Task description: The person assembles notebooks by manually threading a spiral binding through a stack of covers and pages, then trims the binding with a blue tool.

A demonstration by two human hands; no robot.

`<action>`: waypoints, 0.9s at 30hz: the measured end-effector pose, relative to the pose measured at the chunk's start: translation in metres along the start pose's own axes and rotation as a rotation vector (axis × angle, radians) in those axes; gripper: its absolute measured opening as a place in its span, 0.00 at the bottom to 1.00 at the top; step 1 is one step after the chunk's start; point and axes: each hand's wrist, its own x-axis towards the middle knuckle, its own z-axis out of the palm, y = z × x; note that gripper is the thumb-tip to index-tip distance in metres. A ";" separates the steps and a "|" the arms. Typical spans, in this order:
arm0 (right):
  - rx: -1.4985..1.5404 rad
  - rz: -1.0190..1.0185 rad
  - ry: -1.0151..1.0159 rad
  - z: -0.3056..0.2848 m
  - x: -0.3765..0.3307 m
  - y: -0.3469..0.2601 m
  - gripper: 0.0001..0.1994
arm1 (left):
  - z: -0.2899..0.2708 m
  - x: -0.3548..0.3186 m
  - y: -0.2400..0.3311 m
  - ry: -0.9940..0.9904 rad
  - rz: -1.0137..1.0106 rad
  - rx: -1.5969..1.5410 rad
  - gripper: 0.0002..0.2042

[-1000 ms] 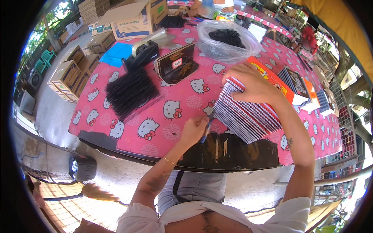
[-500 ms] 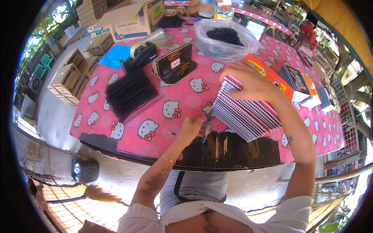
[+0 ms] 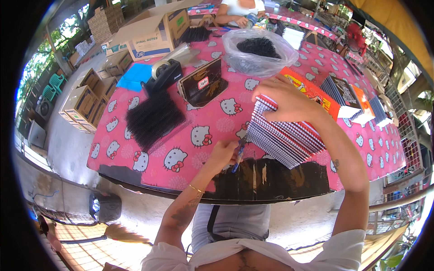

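A fanned stack of spiral notebooks (image 3: pixel 289 137), with white page edges, dark coils and red covers, lies on the table in front of me. My right hand (image 3: pixel 285 103) reaches over its far end, thumb on the near side and fingers over the top, gripping it. Close to the stack's left corner, my left hand (image 3: pixel 226 154) is closed around a small blue-handled tool (image 3: pixel 237 161) that looks like pliers. The tool's dark tip points at the coil ends; whether it touches them is too small to tell.
A pile of black coils (image 3: pixel 153 119) lies left, near a tape dispenser (image 3: pixel 165 76) and a propped brown case (image 3: pixel 203 83). Beyond stand a clear bag of black pieces (image 3: pixel 260 52) and a carton (image 3: pixel 156 38). More notebooks (image 3: pixel 341 97) line the right. Another person (image 3: pixel 242 13) sits opposite.
My view has shifted slightly. Both hands keep their grips, the left on the tool and the right on the notebooks. The person opposite has come further into view.
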 end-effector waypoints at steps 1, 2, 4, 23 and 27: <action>-0.001 0.002 0.004 0.000 -0.001 0.001 0.19 | 0.001 0.001 -0.001 -0.002 0.001 0.005 0.18; 0.001 -0.004 0.005 0.000 0.000 0.001 0.19 | 0.001 0.000 -0.003 -0.021 0.010 -0.059 0.17; 0.003 -0.009 0.009 0.000 0.000 0.001 0.19 | 0.002 0.001 -0.006 -0.040 0.019 -0.119 0.17; -0.015 0.001 -0.004 0.002 -0.003 0.005 0.19 | 0.007 -0.001 0.000 -0.032 0.013 0.067 0.17; -0.010 0.013 -0.021 0.001 -0.001 0.003 0.19 | 0.009 0.004 -0.003 -0.007 0.034 -0.008 0.17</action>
